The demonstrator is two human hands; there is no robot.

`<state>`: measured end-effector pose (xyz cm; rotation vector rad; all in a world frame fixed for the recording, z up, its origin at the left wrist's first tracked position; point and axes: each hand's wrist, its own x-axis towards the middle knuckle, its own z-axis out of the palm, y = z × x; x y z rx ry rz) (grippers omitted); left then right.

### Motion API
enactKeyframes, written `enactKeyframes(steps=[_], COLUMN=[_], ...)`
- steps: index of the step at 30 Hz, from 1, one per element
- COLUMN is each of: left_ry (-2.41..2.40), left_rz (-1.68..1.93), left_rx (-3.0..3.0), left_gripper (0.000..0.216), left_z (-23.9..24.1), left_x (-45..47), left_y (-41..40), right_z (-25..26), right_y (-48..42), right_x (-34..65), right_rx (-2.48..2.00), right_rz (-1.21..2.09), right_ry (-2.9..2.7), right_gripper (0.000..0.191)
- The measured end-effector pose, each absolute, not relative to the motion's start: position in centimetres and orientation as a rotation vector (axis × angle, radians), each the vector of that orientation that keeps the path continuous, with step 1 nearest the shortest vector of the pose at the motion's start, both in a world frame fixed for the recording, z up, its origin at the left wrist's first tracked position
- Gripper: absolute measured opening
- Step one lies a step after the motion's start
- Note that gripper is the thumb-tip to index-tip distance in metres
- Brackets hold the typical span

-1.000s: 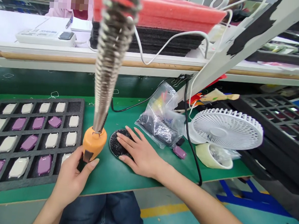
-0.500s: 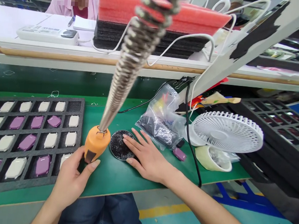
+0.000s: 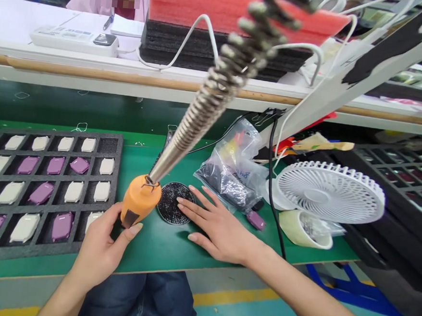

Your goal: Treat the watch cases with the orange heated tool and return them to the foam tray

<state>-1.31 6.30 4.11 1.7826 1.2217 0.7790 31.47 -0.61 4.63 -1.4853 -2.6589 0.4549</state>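
My left hand (image 3: 101, 246) grips the orange handle of a hanging power tool (image 3: 139, 205), thumb on its side; a coiled cable (image 3: 219, 86) runs from it up and to the right. My right hand (image 3: 218, 226) lies flat and open on the green mat, fingertips touching the edge of a round black disc (image 3: 171, 202) speckled with tiny parts. Just left of the tool sits a black foam tray (image 3: 112, 146) holding several white and purple cases in its cells.
A clear plastic bag (image 3: 233, 174) lies behind my right hand, a loose purple case (image 3: 256, 220) beside it. A white fan (image 3: 331, 191), a tape roll (image 3: 305, 229) and a black cord (image 3: 273, 191) are at right. Another person sits beyond the raised shelf (image 3: 94, 68).
The tool's coiled cable has swung from nearly upright to leaning right. My right hand has slid off the disc toward the right, now touching only its edge. The view shifted slightly.
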Motion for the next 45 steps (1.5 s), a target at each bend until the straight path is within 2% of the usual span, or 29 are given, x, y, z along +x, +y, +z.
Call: enactKeyframes(steps=[10, 21, 27, 35, 45], left_ry=[1.199, 1.169, 1.183, 1.197, 1.187], left_rz=[0.732, 0.749, 0.737, 0.741, 0.748], left_rx=[1.731, 1.708, 1.692, 1.693, 1.704], left_gripper=[0.034, 0.036, 0.039, 0.041, 0.041], left_z=[3.4, 3.3, 3.2, 3.2, 3.0], left_x=[-1.7, -1.4, -1.6, -1.5, -1.6], left_y=[5.2, 5.5, 5.3, 5.4, 5.5], right_z=[4.0, 3.0, 3.0, 3.1, 3.9], right_y=[1.9, 2.1, -0.3, 0.4, -1.0], right_x=[28.8, 29.6, 29.5, 29.1, 29.5], right_rx=[-1.300, -1.467, -1.513, -1.551, -1.585], right_rz=[0.470, 0.387, 0.383, 0.346, 0.319], right_ry=[-2.715, -2.655, -2.634, -2.642, -2.662], right_gripper=[0.078, 0.077, 0.083, 0.074, 0.072])
